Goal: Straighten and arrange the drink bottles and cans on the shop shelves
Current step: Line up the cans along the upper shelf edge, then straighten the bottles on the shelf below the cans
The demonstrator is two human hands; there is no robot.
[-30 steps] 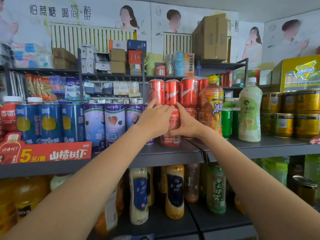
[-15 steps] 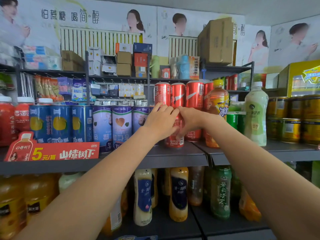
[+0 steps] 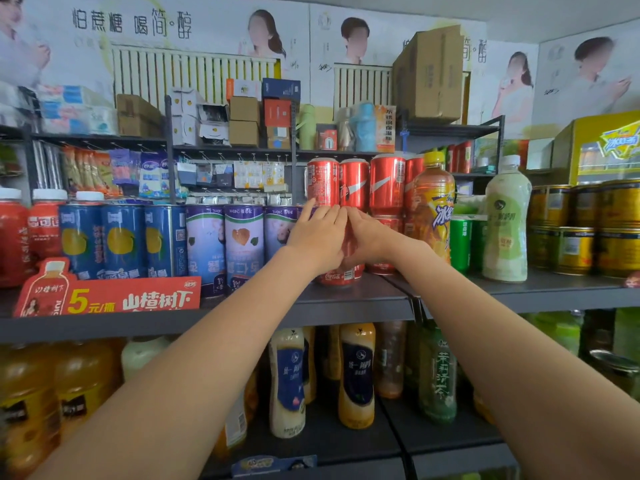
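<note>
- A red cola can [image 3: 341,273] on the grey shelf [image 3: 353,299] is gripped between the left hand [image 3: 317,237] and the right hand [image 3: 369,239], fingers curled round it from both sides.
- A row of red cans [image 3: 355,183] is seen stacked at 12 o'clock of the hands.
- Purple cans [image 3: 244,244] are lined up at 9 o'clock.
- An orange tea bottle [image 3: 434,202] is stood at 3 o'clock.
- A pale green bottle [image 3: 507,220] is placed further right.
</note>
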